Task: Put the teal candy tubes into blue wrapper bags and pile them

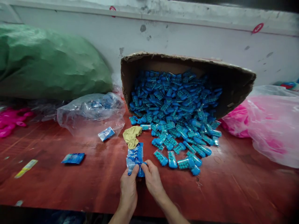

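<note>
My left hand [129, 185] and my right hand [153, 179] meet at the front middle of the table. Thumbs and fingers of both are closed on a blue printed packet [140, 171] with clear and white parts. Behind it, more blue-and-white printed packets [137, 151] lie overlapped; I cannot tell whether they are joined to the one in my hands. A crumpled yellowish cloth-like piece [131, 136] touches their far end. To the right of my right hand lie loose clear bottles with blue caps and small blue-green balls inside [172, 159].
A cardboard box [235, 90] on its side spills many such bottles onto the red table [93, 183]. At left are a clear bag [93, 112], two loose blue packets [73, 158] [106, 133] and a green sack [51, 62]. Pink items in a clear bag [271, 124] stand right.
</note>
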{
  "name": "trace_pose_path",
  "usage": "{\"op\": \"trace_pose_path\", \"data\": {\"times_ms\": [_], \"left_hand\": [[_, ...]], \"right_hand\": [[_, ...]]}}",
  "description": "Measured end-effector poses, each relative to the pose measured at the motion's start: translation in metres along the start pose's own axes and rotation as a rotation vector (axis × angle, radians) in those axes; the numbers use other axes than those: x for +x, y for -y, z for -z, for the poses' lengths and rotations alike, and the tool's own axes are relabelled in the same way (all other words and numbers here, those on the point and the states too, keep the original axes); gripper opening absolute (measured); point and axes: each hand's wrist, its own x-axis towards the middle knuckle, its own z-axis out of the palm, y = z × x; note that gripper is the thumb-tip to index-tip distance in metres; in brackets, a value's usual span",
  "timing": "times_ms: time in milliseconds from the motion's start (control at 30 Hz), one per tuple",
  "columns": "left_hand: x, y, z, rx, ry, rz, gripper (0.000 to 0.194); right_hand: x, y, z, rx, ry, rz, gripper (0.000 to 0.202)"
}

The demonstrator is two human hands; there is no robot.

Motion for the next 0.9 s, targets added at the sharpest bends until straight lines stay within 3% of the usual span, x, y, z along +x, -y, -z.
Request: {"op": "trace_pose_path", "data": {"times_ms": [233, 400, 633, 767, 900], "left_hand": [[0.003, -0.002, 0.002, -0.022, -0.007, 0.052, 0.03], [-0.001, -0.006, 0.007, -0.076, 0.106, 0.189, 0.03], [0.003, -0.009, 0.015, -0.166, 0.143, 0.299, 0.019], [0.003, -0.011, 0.016, -0.2, 0.097, 0.369, 0.007], [-0.001, -0.014, 0.014, -0.218, 0.068, 0.407, 0.01]], "right_hand": [[-0.001, 0.007, 0.001, 0.104, 0.059, -0.039, 0.018], [0.0, 0.009, 0.003, 0.038, -0.017, -0.082, 0.02], [-0.008, 0.02, 0.017, -0.127, 0.071, 0.101, 0.013], [0.002, 0.018, 0.041, -0.6, -0.15, 0.254, 0.021], [0.012, 0.009, 0.05, -1.083, -0.256, 0.245, 0.019]]}}
